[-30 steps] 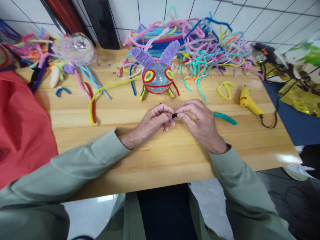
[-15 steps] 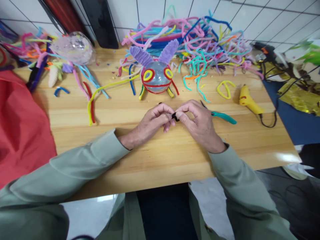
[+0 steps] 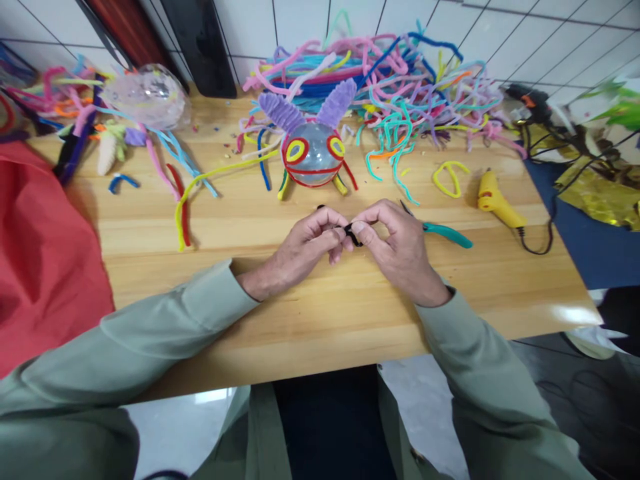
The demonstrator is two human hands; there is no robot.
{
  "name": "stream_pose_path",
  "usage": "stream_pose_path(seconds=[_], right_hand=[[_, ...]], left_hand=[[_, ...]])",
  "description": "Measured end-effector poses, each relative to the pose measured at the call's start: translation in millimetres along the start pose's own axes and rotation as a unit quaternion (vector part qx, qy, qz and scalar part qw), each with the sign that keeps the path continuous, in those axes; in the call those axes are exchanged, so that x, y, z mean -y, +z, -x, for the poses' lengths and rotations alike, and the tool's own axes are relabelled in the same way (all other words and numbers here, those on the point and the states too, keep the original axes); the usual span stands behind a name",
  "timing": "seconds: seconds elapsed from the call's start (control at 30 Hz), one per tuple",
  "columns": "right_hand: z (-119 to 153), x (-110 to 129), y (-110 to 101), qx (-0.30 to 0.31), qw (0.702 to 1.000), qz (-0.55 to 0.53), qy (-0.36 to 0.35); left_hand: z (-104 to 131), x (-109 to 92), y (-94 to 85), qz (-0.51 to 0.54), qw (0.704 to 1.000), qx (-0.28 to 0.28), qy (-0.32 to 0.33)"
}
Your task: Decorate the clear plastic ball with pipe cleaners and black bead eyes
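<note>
Between my fingertips is a short, bent piece of black pipe cleaner (image 3: 354,236). My left hand (image 3: 315,241) pinches one end of it, and my right hand (image 3: 396,243) is closed on the other. Just beyond them stands a clear ball figure (image 3: 316,155) with purple fuzzy ears, red and yellow ringed eyes and a red mouth line. Teal-handled pliers (image 3: 447,235) lie beside my right hand, their tip partly behind it. A small black bit (image 3: 321,207) shows just past my left hand.
A heap of coloured pipe cleaners (image 3: 380,73) lies along the wall. At the right are a yellow glue gun (image 3: 500,200) with its cord and a bent yellow pipe cleaner (image 3: 449,180). On the left are red cloth (image 3: 45,260) and a clear plastic piece (image 3: 145,97).
The black pipe cleaner piece has shifted slightly and shows a little more of its bend between my fingertips. Both hands stay almost in place.
</note>
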State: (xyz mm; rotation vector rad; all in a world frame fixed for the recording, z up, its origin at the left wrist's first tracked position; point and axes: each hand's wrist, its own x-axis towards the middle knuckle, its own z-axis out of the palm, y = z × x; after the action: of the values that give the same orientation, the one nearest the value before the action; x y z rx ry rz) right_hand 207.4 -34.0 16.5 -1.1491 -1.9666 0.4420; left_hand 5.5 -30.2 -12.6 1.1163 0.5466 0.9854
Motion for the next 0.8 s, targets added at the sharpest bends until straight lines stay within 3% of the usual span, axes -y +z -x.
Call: stream_pose_path(seconds=[0.63, 0.8], right_hand=[[-0.3, 3.1, 0.6, -0.011, 1.0, -0.004, -0.009], [-1.4, 1.5, -1.2, -0.003, 0.997, -0.055, 0.045]], left_hand=[[0.8, -0.9, 0.5, 0.001, 1.0, -0.025, -0.014], [1.1, -2.5, 1.4, 0.018, 0.999, -0.016, -0.024]])
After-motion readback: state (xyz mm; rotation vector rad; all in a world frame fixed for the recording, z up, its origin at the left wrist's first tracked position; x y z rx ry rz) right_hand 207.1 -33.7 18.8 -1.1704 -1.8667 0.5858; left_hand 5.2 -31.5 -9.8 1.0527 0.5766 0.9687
